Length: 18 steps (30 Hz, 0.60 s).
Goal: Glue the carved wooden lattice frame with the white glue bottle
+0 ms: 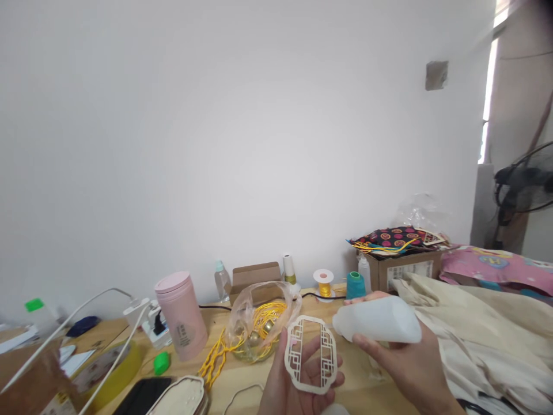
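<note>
A pale wooden counter (242, 377) runs along the white wall, its near edge cut off by the bottom of the view. At its right end cream cloth (484, 340) spills over the edge, and behind it a cardboard box (406, 271) in the far right corner carries dark patterned fabric (395, 237); the box's white label is too blurred to read. Toward the left a pink tumbler (181, 314) stands upright with a small grey mark of print that cannot be made out. Just beside it, mid-counter, a clear plastic bag (259, 320) holds yellow cord and small gold bells. Along the far edge stand a small open carton (254, 276), a teal thread cone (355, 285) and a gold spool (324, 283).

The right hand (410, 369) comes in from the lower right, its fingers wrapped around a white squeeze bottle (378, 320) held on its side, nozzle pointing left toward the frame. The left hand (289, 386), partly cut off at the bottom edge, has its fingers closed behind and around a cream lattice frame (311, 353), held upright above the counter's near edge, with the thumb on its left rim
</note>
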Each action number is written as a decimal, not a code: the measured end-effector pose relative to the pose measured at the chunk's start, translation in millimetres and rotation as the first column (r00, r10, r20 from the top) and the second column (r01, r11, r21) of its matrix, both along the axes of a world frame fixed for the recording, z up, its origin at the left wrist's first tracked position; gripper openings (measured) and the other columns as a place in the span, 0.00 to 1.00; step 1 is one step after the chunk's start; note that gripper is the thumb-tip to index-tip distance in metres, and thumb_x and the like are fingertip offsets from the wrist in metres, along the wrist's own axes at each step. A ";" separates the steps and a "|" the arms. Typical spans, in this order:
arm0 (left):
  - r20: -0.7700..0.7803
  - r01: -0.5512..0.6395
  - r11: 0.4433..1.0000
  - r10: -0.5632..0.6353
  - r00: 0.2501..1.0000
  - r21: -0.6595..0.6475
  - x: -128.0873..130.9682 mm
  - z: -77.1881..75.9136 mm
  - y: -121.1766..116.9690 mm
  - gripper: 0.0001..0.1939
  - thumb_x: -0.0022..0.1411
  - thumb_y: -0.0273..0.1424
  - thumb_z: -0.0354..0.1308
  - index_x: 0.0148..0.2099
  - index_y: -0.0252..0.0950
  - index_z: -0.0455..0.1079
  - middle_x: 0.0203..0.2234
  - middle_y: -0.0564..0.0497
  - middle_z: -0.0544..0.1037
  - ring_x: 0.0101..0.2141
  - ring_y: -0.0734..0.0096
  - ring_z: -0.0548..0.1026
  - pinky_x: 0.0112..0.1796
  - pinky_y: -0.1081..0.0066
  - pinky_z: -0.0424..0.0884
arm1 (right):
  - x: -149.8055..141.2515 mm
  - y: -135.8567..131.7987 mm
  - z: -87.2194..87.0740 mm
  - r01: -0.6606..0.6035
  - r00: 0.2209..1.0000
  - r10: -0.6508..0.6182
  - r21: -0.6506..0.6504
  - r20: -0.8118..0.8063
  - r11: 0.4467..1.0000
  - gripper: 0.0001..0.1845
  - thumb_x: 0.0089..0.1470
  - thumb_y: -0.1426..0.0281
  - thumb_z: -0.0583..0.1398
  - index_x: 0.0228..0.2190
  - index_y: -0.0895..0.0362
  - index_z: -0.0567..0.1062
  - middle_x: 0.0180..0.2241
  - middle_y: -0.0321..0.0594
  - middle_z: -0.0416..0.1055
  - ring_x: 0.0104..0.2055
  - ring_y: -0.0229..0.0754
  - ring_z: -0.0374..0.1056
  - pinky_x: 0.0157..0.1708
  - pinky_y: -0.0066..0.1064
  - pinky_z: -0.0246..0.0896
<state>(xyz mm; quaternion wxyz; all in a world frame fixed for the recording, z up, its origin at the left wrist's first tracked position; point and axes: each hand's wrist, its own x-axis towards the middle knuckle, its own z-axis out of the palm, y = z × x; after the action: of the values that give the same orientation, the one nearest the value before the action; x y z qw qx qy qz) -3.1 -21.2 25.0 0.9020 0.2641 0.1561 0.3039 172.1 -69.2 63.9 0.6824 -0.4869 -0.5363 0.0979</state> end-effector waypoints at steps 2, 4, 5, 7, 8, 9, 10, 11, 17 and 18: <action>-0.009 -0.022 1.000 0.022 1.000 -0.008 0.0 0.8 -0.5 0.32 0.53 0.52 0.41 0.43 0.30 0.71 0.32 0.39 0.78 0.30 0.61 0.76 0.26 0.73 0.68 | 1.3 0.0 -0.6 -0.007 0.999 0.007 -0.006 0.047 1.000 0.20 0.35 0.62 0.65 0.33 0.55 0.70 0.28 0.39 0.76 0.28 0.46 0.71 0.28 0.30 0.67; -0.005 -0.043 0.999 0.043 0.999 -0.008 -0.1 2.0 -1.2 0.32 0.53 0.51 0.41 0.42 0.30 0.72 0.32 0.39 0.78 0.29 0.62 0.75 0.26 0.73 0.68 | 1.5 -0.2 -0.8 -0.002 0.999 0.003 -0.019 0.048 1.000 0.20 0.35 0.61 0.65 0.33 0.55 0.70 0.28 0.40 0.76 0.28 0.46 0.71 0.28 0.30 0.67; -0.001 -0.047 0.999 0.047 0.999 -0.008 -0.2 2.7 -1.5 0.33 0.53 0.51 0.41 0.42 0.29 0.72 0.31 0.39 0.78 0.29 0.63 0.75 0.27 0.73 0.68 | 1.1 -0.3 -0.7 0.001 0.999 0.000 -0.023 0.035 1.000 0.20 0.35 0.60 0.65 0.32 0.55 0.70 0.28 0.40 0.76 0.28 0.46 0.71 0.28 0.30 0.67; -0.002 -0.050 0.999 0.050 0.999 -0.010 0.0 3.5 -2.3 0.33 0.54 0.51 0.40 0.42 0.29 0.72 0.31 0.39 0.78 0.29 0.62 0.75 0.27 0.73 0.68 | 0.0 -0.5 -0.2 -0.004 1.000 0.004 -0.021 0.020 1.000 0.20 0.34 0.60 0.65 0.32 0.55 0.70 0.28 0.40 0.76 0.27 0.46 0.71 0.27 0.29 0.67; -0.004 -0.054 0.998 0.054 0.999 -0.013 0.3 3.7 -2.7 0.33 0.54 0.51 0.40 0.42 0.29 0.72 0.31 0.39 0.78 0.29 0.62 0.75 0.27 0.72 0.68 | -0.6 -0.6 0.1 -0.001 1.000 0.002 -0.017 0.019 1.000 0.20 0.34 0.60 0.65 0.32 0.55 0.70 0.27 0.40 0.75 0.26 0.45 0.71 0.26 0.29 0.67; -0.006 -0.061 0.998 0.061 0.998 -0.017 0.6 3.6 -2.9 0.33 0.54 0.51 0.40 0.42 0.29 0.72 0.31 0.39 0.78 0.28 0.62 0.75 0.27 0.72 0.68 | -1.2 -0.6 0.4 0.002 1.000 -0.002 -0.014 0.019 1.000 0.20 0.34 0.60 0.65 0.32 0.55 0.70 0.27 0.39 0.75 0.26 0.45 0.71 0.25 0.28 0.67; -0.006 -0.071 0.997 0.071 0.997 -0.022 0.9 3.5 -3.1 0.33 0.54 0.51 0.41 0.42 0.29 0.72 0.30 0.39 0.78 0.28 0.63 0.75 0.26 0.73 0.68 | -1.5 -0.6 0.8 0.003 1.000 -0.003 -0.013 0.013 1.000 0.20 0.34 0.61 0.65 0.32 0.55 0.70 0.27 0.39 0.75 0.26 0.45 0.71 0.25 0.28 0.66; -0.005 -0.084 0.996 0.084 0.996 -0.024 1.2 3.2 -3.1 0.33 0.53 0.51 0.41 0.41 0.29 0.72 0.30 0.38 0.78 0.27 0.63 0.75 0.25 0.73 0.68 | -1.7 -0.5 1.1 -0.002 1.000 0.002 -0.012 0.003 1.000 0.20 0.34 0.61 0.65 0.32 0.55 0.70 0.28 0.39 0.75 0.27 0.45 0.71 0.26 0.29 0.66; -0.014 -0.105 0.994 0.105 0.994 -0.027 1.0 4.4 -2.7 0.30 0.53 0.50 0.43 0.41 0.29 0.73 0.31 0.39 0.78 0.27 0.63 0.75 0.24 0.74 0.68 | 0.2 0.2 1.5 -0.026 0.999 0.026 -0.002 0.037 1.000 0.19 0.34 0.61 0.65 0.31 0.55 0.71 0.27 0.39 0.75 0.27 0.45 0.71 0.26 0.28 0.67; -0.013 -0.099 0.995 0.098 0.995 -0.030 1.1 5.0 -2.8 0.31 0.53 0.50 0.43 0.41 0.29 0.72 0.31 0.39 0.78 0.27 0.62 0.75 0.24 0.73 0.68 | 0.8 0.2 1.2 -0.018 0.999 0.018 -0.001 0.046 1.000 0.19 0.34 0.61 0.65 0.32 0.55 0.70 0.28 0.39 0.76 0.27 0.45 0.71 0.25 0.27 0.67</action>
<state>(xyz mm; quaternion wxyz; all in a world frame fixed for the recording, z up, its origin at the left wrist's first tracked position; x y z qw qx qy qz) -2.0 -24.0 29.9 0.8890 0.2440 0.1785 0.3440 172.8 -69.0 65.1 0.6689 -0.4843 -0.5561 0.0931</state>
